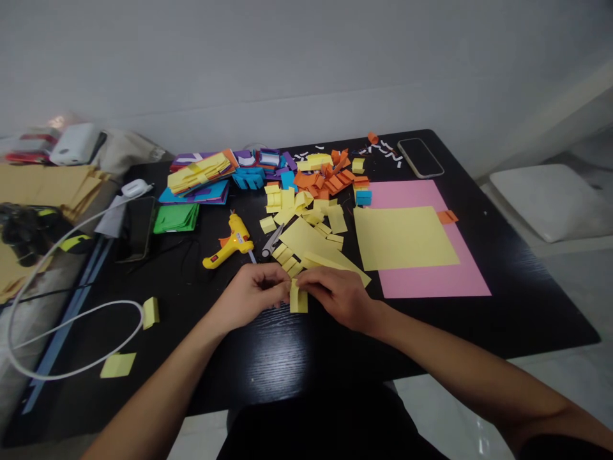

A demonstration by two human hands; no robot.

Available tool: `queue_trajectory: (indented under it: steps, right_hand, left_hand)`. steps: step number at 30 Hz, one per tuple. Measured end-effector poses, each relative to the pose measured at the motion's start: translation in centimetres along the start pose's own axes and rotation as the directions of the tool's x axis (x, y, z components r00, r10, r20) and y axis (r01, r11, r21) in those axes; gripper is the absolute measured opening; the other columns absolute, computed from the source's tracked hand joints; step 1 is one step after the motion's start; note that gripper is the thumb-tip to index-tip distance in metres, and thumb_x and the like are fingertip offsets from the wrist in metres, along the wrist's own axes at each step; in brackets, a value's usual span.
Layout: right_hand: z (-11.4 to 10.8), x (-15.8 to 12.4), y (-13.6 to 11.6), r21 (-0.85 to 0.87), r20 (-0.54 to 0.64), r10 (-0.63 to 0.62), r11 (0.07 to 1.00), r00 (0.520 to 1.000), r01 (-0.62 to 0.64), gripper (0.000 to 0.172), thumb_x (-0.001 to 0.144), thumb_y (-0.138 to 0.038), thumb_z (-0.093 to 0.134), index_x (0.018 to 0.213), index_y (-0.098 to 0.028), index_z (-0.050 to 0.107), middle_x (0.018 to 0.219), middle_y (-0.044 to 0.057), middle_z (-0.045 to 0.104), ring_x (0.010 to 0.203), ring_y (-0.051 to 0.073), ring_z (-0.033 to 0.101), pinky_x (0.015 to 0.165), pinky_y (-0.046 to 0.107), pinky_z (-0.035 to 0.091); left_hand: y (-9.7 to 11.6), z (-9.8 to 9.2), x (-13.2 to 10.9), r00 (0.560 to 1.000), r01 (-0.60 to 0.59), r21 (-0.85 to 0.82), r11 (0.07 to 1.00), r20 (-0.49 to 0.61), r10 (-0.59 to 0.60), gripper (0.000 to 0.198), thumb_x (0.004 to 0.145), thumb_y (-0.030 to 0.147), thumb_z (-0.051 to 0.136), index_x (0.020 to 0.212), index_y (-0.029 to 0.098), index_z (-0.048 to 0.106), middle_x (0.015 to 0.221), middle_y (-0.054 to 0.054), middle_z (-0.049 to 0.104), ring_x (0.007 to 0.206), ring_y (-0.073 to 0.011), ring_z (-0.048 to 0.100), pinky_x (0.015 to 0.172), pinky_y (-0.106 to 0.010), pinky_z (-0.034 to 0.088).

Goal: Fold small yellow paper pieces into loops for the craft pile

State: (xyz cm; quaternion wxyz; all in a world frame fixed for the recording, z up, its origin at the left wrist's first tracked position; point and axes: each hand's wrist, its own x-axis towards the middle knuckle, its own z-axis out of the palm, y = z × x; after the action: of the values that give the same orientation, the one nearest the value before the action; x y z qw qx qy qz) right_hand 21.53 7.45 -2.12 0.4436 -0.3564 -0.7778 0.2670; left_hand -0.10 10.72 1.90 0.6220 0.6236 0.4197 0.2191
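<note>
Near the front middle of the black table, a small piece of yellow paper (299, 301) is pinched between my two hands, with a crease or fold showing at its upper part. My left hand (253, 291) grips its left edge with thumb and fingers. From the other side, my right hand (340, 295) closes its fingertips on the paper's upper right. Just beyond my hands lie yellow paper pieces (306, 239), some folded. Grey-handled scissors (272, 240) rest beside them, and a yellow glue gun (232, 243) lies to the left.
On the right, a yellow sheet (405, 237) overlaps a pink sheet (431, 284). Folded orange pieces (330, 179) and stacked coloured paper (201, 176) fill the back. Phones lie at back right (420, 158) and left (136, 229). A white cable (76, 377) loops over the left side.
</note>
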Motion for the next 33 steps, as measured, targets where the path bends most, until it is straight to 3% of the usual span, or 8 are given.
queue_trajectory:
  steps: [5, 10, 15, 17, 22, 27, 33]
  right_hand:
    - [-0.1, 0.4, 0.0, 0.055, -0.005, 0.109, 0.993, 0.994, -0.109, 0.009, 0.098, -0.015, 0.068, 0.101, -0.021, 0.075, 0.098, 0.003, 0.083, 0.09, 0.017, 0.079, 0.083, 0.027, 0.061]
    - [0.0, 0.6, 0.1, 0.21, -0.027, 0.261, 0.945, 0.965, -0.25, 0.012, 0.093, -0.019, 0.074, 0.104, -0.023, 0.077, 0.095, 0.001, 0.083, 0.086, 0.017, 0.079, 0.08, 0.026, 0.062]
    - [0.1, 0.8, 0.1, 0.297, 0.004, 0.372, 0.886, 0.928, -0.356, 0.013, 0.092, -0.024, 0.075, 0.104, -0.024, 0.08, 0.096, 0.002, 0.083, 0.085, 0.018, 0.079, 0.078, 0.028, 0.062]
    - [0.1, 0.9, 0.0, 0.314, 0.017, 0.388, 0.873, 0.921, -0.374, 0.012, 0.091, -0.025, 0.074, 0.101, -0.024, 0.081, 0.095, 0.002, 0.083, 0.085, 0.018, 0.078, 0.078, 0.028, 0.061]
    - [-0.1, 1.1, -0.2, 0.347, 0.035, 0.429, 0.842, 0.903, -0.413, 0.01, 0.089, -0.026, 0.075, 0.096, -0.021, 0.08, 0.091, 0.003, 0.081, 0.08, 0.017, 0.076, 0.072, 0.028, 0.06]
    - [-0.1, 1.1, -0.4, 0.424, 0.065, 0.468, 0.787, 0.881, -0.449, 0.014, 0.087, -0.031, 0.077, 0.097, -0.02, 0.079, 0.091, 0.004, 0.08, 0.081, 0.017, 0.075, 0.075, 0.029, 0.063]
    - [0.0, 1.2, -0.1, 0.58, 0.085, 0.545, 0.653, 0.834, -0.486, 0.027, 0.079, -0.036, 0.086, 0.098, -0.02, 0.076, 0.092, 0.005, 0.08, 0.084, 0.017, 0.077, 0.081, 0.032, 0.065]
  left_hand:
    - [-0.3, -0.3, -0.2, 0.999, -0.029, 0.093, 0.995, -0.013, 0.031, 0.016, 0.09, 0.026, 0.064, 0.083, 0.014, 0.071, 0.07, -0.001, 0.07, 0.06, -0.01, 0.06, 0.057, -0.02, 0.049]
    - [-0.4, -0.3, -0.3, 0.988, -0.13, 0.266, 0.955, -0.048, 0.148, 0.019, 0.095, 0.028, 0.062, 0.085, 0.015, 0.071, 0.069, -0.001, 0.068, 0.061, -0.0113, 0.06, 0.058, -0.022, 0.047]
    - [-0.2, -0.1, -0.5, 0.907, -0.319, 0.48, 0.817, -0.096, 0.411, 0.004, 0.091, 0.018, 0.064, 0.094, 0.016, 0.067, 0.078, 0.0, 0.063, 0.068, -0.0123, 0.057, 0.064, -0.025, 0.049]
    - [-0.1, 0.0, -0.6, 0.876, -0.38, 0.515, 0.768, -0.066, 0.478, 0.014, 0.09, 0.014, 0.064, 0.103, 0.017, 0.065, 0.09, -0.003, 0.065, 0.077, -0.0139, 0.059, 0.071, -0.027, 0.052]
    - [-0.1, 0.2, -0.7, 0.844, -0.468, 0.558, 0.685, 0.052, 0.534, 0.035, 0.088, 0.011, 0.065, 0.122, 0.02, 0.062, 0.108, -0.006, 0.069, 0.093, -0.0171, 0.066, 0.08, -0.029, 0.057]
    - [-0.3, 0.2, -0.6, 0.792, -0.524, 0.612, 0.592, 0.096, 0.603, 0.03, 0.093, 0.01, 0.063, 0.121, 0.02, 0.065, 0.109, -0.008, 0.069, 0.099, -0.0178, 0.07, 0.085, -0.031, 0.06]
    - [-0.4, 0.2, -0.6, 0.801, -0.509, 0.599, 0.618, 0.068, 0.594, 0.027, 0.097, 0.01, 0.06, 0.12, 0.021, 0.068, 0.107, -0.007, 0.073, 0.1, -0.0175, 0.071, 0.089, -0.03, 0.06]
